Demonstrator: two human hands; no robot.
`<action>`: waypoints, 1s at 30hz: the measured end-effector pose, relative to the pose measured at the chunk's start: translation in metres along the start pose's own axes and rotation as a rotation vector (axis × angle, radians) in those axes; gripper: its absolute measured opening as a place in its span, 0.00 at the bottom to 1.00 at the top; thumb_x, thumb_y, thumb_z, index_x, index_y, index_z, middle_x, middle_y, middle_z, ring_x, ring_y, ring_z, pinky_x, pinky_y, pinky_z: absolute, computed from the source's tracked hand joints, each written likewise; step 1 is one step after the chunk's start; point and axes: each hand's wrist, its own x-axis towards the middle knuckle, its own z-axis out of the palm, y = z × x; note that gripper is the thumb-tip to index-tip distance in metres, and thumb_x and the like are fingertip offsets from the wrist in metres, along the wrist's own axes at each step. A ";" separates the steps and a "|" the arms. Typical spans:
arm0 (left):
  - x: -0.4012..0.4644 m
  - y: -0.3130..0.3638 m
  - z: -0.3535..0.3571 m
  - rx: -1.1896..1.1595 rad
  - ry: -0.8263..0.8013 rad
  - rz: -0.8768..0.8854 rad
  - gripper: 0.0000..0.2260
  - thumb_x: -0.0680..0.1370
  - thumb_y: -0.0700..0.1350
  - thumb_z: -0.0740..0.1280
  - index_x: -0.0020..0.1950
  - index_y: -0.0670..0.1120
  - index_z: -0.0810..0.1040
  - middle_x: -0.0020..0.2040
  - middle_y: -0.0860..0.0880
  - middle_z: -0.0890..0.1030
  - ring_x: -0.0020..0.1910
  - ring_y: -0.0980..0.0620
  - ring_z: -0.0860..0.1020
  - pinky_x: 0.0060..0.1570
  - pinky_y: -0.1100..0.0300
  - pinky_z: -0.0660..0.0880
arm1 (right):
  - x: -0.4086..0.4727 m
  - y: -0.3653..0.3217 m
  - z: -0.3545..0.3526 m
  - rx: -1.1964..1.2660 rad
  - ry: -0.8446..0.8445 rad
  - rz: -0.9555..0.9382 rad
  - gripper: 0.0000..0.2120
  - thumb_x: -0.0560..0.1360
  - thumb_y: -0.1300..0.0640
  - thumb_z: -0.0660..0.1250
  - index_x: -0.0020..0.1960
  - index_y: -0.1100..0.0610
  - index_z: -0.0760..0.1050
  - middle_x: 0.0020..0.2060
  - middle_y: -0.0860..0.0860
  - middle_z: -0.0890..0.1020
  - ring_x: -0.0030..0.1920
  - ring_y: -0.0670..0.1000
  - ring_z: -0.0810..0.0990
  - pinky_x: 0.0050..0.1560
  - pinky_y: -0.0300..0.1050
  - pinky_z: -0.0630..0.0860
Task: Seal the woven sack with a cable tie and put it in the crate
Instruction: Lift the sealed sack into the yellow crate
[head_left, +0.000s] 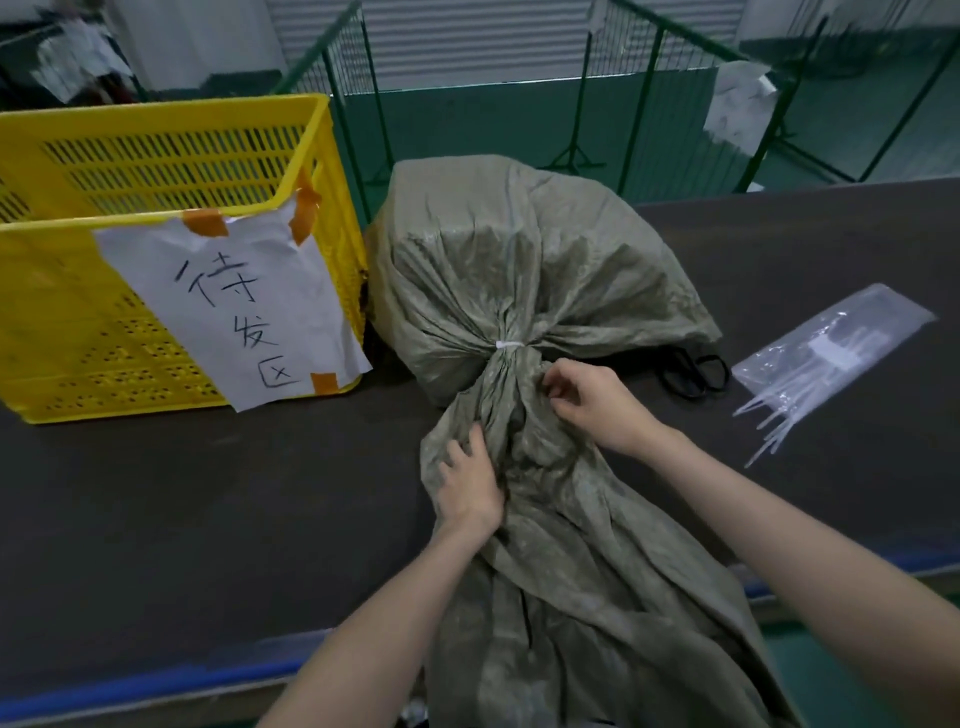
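A grey-green woven sack (524, 260) lies full on the dark table, right of the yellow crate (156, 171). A white cable tie (511, 345) is cinched around its gathered neck. The loose end of the sack trails toward me over the table edge. My left hand (470, 486) grips the loose fabric below the tie. My right hand (592, 400) pinches the fabric on the right side, just below the tie. The crate stands with nothing visible inside; a white paper sign with handwriting is taped to its front.
A clear plastic bag of spare white cable ties (826, 353) lies on the table (208, 509) at the right. Black scissors (693, 374) rest beside the sack. A green wire fence (363, 104) stands behind the table.
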 end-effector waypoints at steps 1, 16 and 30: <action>0.002 -0.006 -0.005 -0.016 -0.010 0.033 0.32 0.78 0.43 0.63 0.76 0.52 0.48 0.72 0.39 0.60 0.67 0.36 0.67 0.57 0.45 0.71 | 0.002 -0.001 0.000 -0.057 0.017 -0.024 0.08 0.71 0.63 0.66 0.50 0.58 0.74 0.43 0.51 0.78 0.45 0.52 0.77 0.48 0.51 0.75; 0.060 -0.041 -0.169 0.536 0.606 0.619 0.17 0.70 0.36 0.67 0.58 0.45 0.74 0.50 0.44 0.76 0.48 0.41 0.74 0.27 0.53 0.71 | 0.072 -0.019 0.004 -0.773 -0.100 -0.233 0.49 0.61 0.49 0.77 0.74 0.51 0.54 0.73 0.56 0.59 0.71 0.61 0.58 0.63 0.65 0.64; 0.056 -0.042 -0.096 0.300 0.550 0.273 0.43 0.66 0.67 0.65 0.76 0.54 0.52 0.77 0.44 0.55 0.76 0.39 0.53 0.68 0.36 0.56 | 0.092 -0.014 0.018 -0.475 0.065 -0.213 0.22 0.66 0.66 0.66 0.58 0.58 0.68 0.58 0.55 0.70 0.56 0.61 0.66 0.37 0.52 0.76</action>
